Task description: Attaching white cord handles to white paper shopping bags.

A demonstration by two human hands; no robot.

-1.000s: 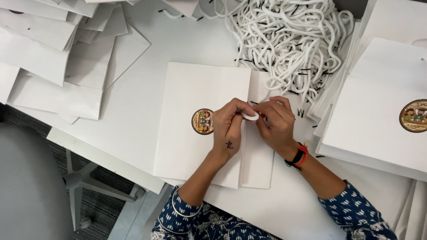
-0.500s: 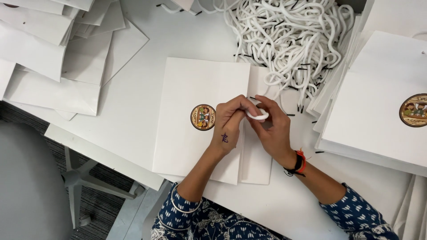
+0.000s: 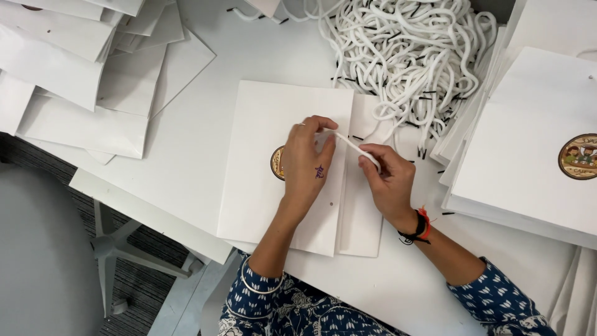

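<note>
We press our left hand [image 3: 306, 165] flat-fingered on the white paper bag [image 3: 273, 186] at the table's near edge, pinching one cord end; our right hand [image 3: 387, 180] grips the white cord [image 3: 356, 148]. The other punched hole [image 3: 332, 203] stays empty, so threading looks barely begun.

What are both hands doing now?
Left hand: pinching the white cord handle on the flat white paper bag.
Right hand: pinching the cord's other end.
</note>
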